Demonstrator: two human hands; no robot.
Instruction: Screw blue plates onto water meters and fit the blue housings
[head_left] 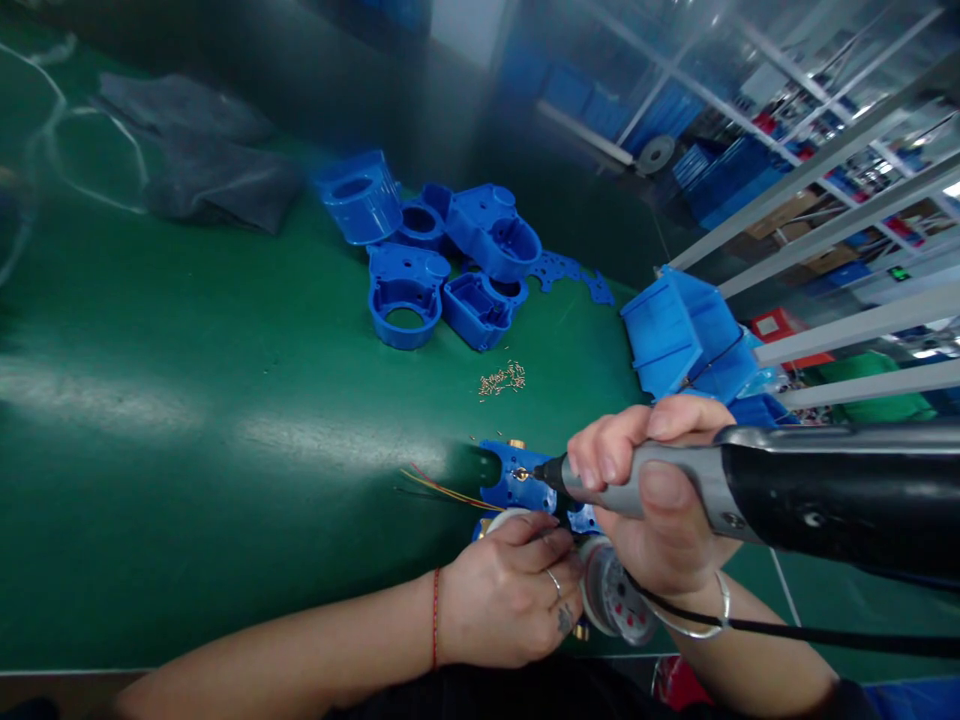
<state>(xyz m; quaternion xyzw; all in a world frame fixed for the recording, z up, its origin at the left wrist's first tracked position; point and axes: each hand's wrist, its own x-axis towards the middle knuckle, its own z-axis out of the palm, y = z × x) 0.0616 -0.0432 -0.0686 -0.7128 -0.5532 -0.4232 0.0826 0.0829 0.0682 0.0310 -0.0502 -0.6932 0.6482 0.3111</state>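
Note:
My right hand [660, 490] is wrapped round a grey and black electric screwdriver [750, 480], which lies nearly level and points left. Its dark tip reaches a flat blue plastic plate [499, 478] at a small brass-coloured part. Just below, my left hand [517, 590] has its fingers curled over a round white part [504, 518] and bears down near the plate; its grip is partly hidden. Thin red, yellow and black wires [442, 488] run out to the left. Against my left hand stands a round clear-fronted meter-like unit [619, 595].
Several blue plastic housings [405, 295] lie in a cluster on the green table [187, 400]. A small heap of screws [502, 380] sits nearer. Flat blue plates [559, 268], a grey cloth [210, 150] and blue bins [675, 325] are farther off. White posts rise at right.

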